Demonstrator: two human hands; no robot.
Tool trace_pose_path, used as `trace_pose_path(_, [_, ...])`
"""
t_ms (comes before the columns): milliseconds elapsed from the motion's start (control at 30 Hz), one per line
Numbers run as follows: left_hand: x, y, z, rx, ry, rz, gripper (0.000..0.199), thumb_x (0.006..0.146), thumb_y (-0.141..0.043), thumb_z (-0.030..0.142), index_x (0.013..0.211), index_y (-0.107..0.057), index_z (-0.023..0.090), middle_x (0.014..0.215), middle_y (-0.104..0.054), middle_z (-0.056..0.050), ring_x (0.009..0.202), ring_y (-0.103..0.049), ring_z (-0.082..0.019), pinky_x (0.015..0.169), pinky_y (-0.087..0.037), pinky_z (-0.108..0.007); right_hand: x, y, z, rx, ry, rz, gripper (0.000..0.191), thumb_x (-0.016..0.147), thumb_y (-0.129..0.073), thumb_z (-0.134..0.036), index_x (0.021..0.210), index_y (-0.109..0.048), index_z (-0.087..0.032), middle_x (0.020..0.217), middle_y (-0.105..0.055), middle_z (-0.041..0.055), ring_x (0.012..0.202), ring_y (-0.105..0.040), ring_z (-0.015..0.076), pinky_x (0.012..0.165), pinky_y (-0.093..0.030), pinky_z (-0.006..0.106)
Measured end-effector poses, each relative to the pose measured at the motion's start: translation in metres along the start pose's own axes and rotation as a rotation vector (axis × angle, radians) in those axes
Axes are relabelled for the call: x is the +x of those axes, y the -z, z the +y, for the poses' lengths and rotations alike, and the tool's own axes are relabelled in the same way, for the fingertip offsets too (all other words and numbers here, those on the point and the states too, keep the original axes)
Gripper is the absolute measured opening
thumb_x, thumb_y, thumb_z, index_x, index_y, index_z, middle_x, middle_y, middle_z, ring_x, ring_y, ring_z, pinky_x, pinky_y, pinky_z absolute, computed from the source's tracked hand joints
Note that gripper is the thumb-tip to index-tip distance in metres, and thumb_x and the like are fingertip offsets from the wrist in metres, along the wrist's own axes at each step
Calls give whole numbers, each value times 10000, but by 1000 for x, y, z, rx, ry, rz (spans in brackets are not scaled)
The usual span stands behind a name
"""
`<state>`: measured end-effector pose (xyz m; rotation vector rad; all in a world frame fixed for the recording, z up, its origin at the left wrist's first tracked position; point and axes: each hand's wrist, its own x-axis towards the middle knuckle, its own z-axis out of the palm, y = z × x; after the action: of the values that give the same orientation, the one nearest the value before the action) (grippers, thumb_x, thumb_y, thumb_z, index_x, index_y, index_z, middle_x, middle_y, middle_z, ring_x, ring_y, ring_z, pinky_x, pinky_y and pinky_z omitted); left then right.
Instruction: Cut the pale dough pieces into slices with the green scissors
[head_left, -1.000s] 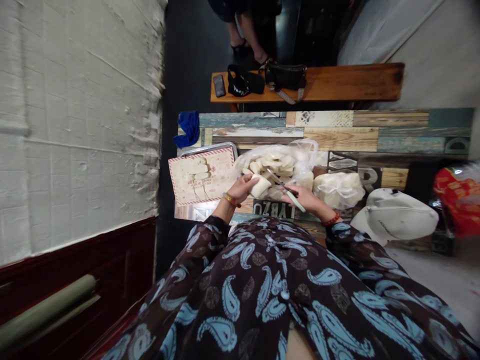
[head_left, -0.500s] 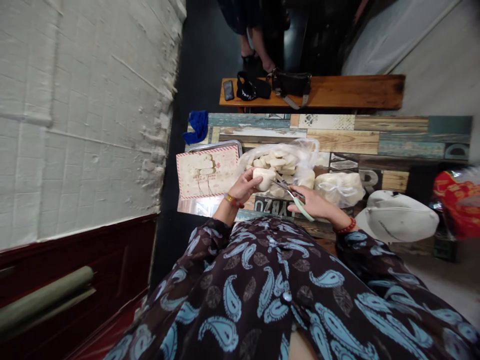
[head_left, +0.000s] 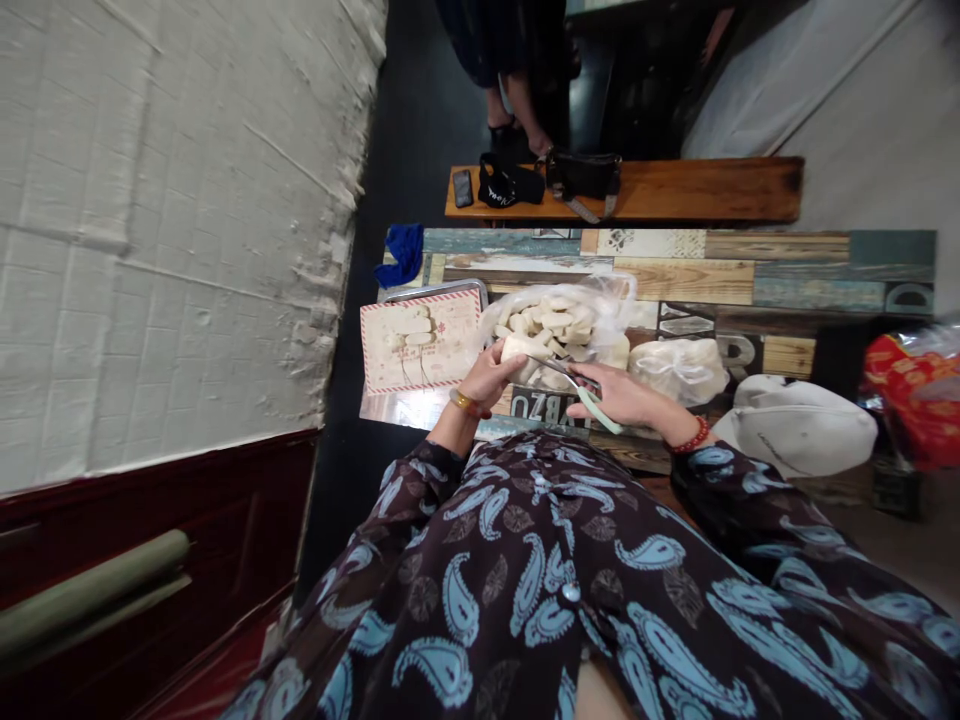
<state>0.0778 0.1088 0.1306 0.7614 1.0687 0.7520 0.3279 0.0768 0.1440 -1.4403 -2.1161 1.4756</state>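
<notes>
My left hand (head_left: 489, 376) is closed on a pale, cream-coloured block (head_left: 523, 347) that I cannot identify more closely. In my right hand (head_left: 613, 393) are scissors (head_left: 592, 403) with light green handles, their blades reaching left against the block. Beneath and behind both hands lies an open clear plastic bag (head_left: 600, 292) filled with several similar pale pieces (head_left: 556, 320). To the right of my right hand sits a tied plastic bag (head_left: 679, 371) with pale contents. A printed paper sheet (head_left: 386, 365) with a striped border, bearing a few pale pieces (head_left: 418, 333), lies on the left.
A metal tray (head_left: 480, 288) shows under the paper. A blue cloth (head_left: 403, 252) lies at the table's far left corner. On the right are a white cap (head_left: 802, 430) and a red package (head_left: 911, 400). Behind the table (head_left: 682, 283), a bench (head_left: 705, 190) holds a black bag (head_left: 585, 172); a person stands beyond.
The scissor blades now lie across the block, where before they were at its right edge. Both hands stay over the open bag. The view has shifted slightly.
</notes>
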Motion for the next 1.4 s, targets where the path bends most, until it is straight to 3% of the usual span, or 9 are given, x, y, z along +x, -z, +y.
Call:
trace_pose_path(400, [-6, -1, -1, -33, 4, -8, 604, 592, -886, 452, 1068, -687, 139, 1014, -745, -84, 925, -674, -190, 848, -509, -283, 3, 5, -14, -11, -20, -22, 670, 690, -815, -501, 1270, -659, -205, 1022, -737, 97, 901, -685, 297, 801, -553, 394])
trace_pose_path(700, [-3, 4, -9, -4, 10, -17, 587, 616, -872, 463, 1045, -684, 110, 975, -744, -88, 892, -676, -194, 844, -515, -304, 0, 0, -8, 69, 4, 38, 478, 762, -777, -445, 1174, -738, -208, 1061, -765, 80, 982, -704, 314, 869, -562, 414])
trace_pose_path(933, [-3, 6, -4, -16, -1, -54, 572, 630, -870, 435, 1066, -697, 108, 1011, -748, -105, 919, -681, -217, 861, -519, -321, 1, 3, -14, -15, -30, -19, 661, 739, -784, -465, 1314, -641, -171, 1091, -746, 114, 914, -706, 292, 836, -561, 408])
trace_pose_path(1167, [-4, 2, 1, -34, -2, -50, 550, 653, -857, 434, 1071, -697, 114, 1007, -741, -104, 896, -676, -205, 838, -520, -306, 3, 1, -17, -41, -14, -31, 784, 721, -788, -502, 1379, -565, -138, 1136, -711, 142, 975, -675, 302, 839, -553, 387])
trace_pose_path(1400, [-4, 2, 1, -3, -24, -13, 595, 669, -834, 490, 1108, -679, 120, 1017, -731, -98, 911, -667, -199, 821, -514, -292, 3, 3, -19, -15, -20, -23, 728, 747, -767, -500, 1370, -584, -171, 1026, -736, 106, 891, -683, 279, 803, -545, 378])
